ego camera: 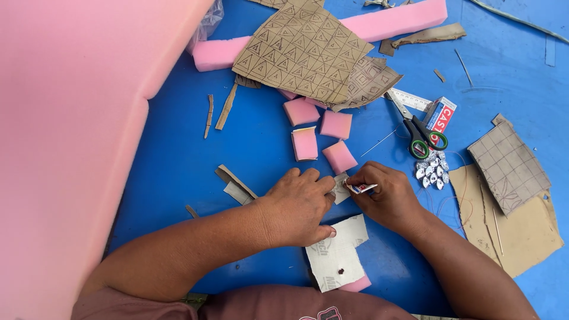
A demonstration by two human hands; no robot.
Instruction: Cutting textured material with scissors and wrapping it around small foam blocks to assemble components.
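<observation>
My left hand [296, 207] rests palm down on the blue surface, its fingertips pinching a small pale scrap of material [341, 188]. My right hand [388, 195] meets it from the right and grips a small glue tube [360, 188] with its tip against that scrap. Just below both hands lies a white piece of backing [338, 255] over a pink foam block [357, 284]. Several pink foam squares [323, 139] lie just beyond my fingers.
A big pink foam slab [65, 130] fills the left side. Patterned brown fabric [302, 50] covers a long foam strip [397, 19]. At right lie green-handled scissors [418, 133], a small box [440, 115], silvery leaf-shaped beads [431, 172], a checked fabric piece [508, 166] and tan sheets [521, 231].
</observation>
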